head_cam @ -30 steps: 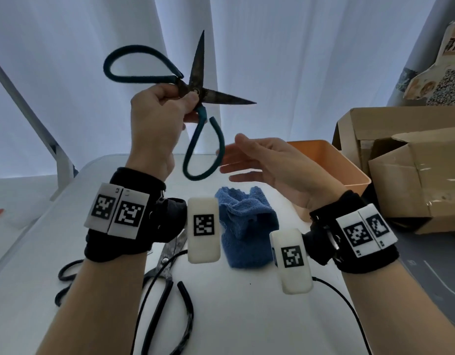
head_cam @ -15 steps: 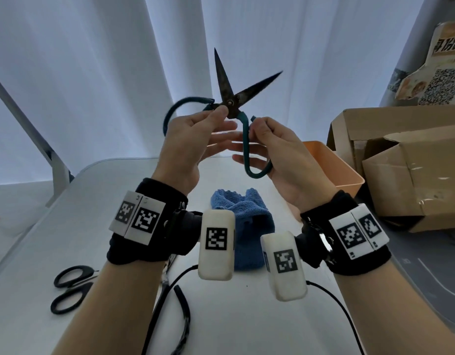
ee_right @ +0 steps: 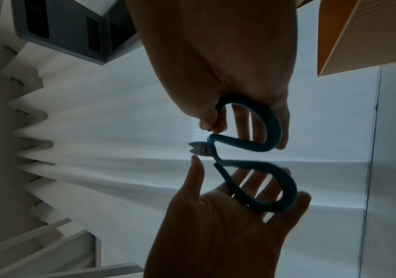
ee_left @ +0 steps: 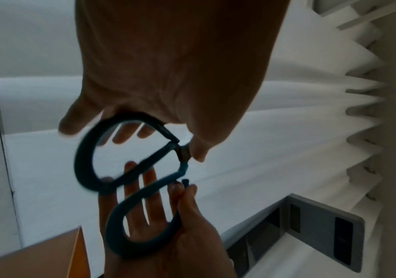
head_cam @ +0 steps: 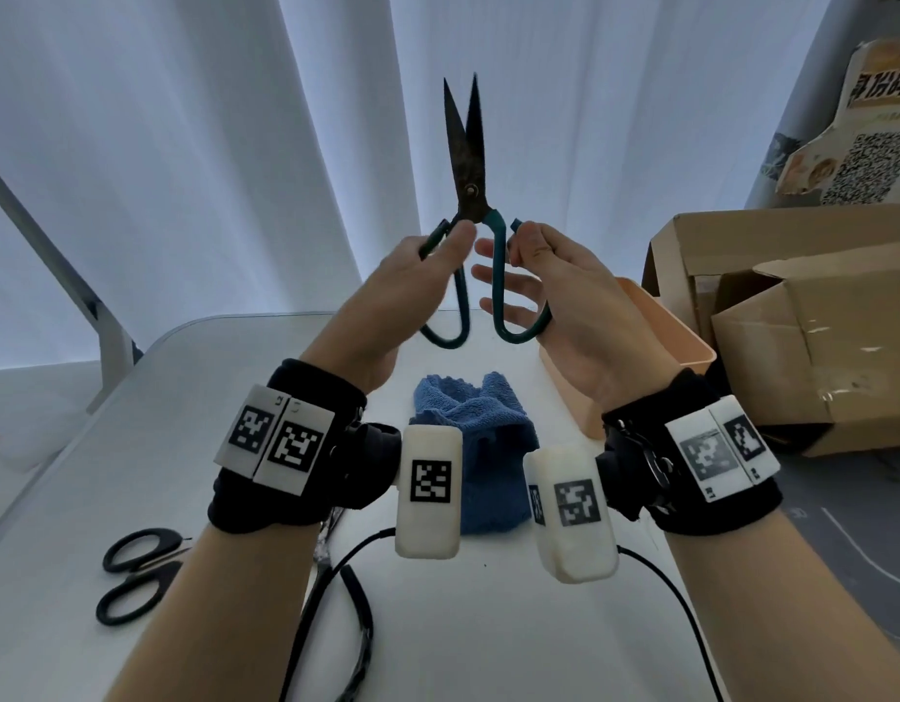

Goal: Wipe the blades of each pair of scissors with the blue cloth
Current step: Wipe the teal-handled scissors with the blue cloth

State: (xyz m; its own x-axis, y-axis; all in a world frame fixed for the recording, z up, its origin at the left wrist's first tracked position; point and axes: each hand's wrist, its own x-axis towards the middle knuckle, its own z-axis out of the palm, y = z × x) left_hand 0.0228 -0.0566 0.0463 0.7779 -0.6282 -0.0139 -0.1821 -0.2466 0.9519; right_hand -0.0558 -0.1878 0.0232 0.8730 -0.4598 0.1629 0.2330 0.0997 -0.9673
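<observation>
Above the blue cloth, the teal-handled scissors are held up with blades pointing upward and nearly closed. One handle loop is gripped by the left hand, the other pinched by the right hand, its other fingers straight. Left of the cloth, black scissors are lying on the white table, with an orange bin off to its right
</observation>
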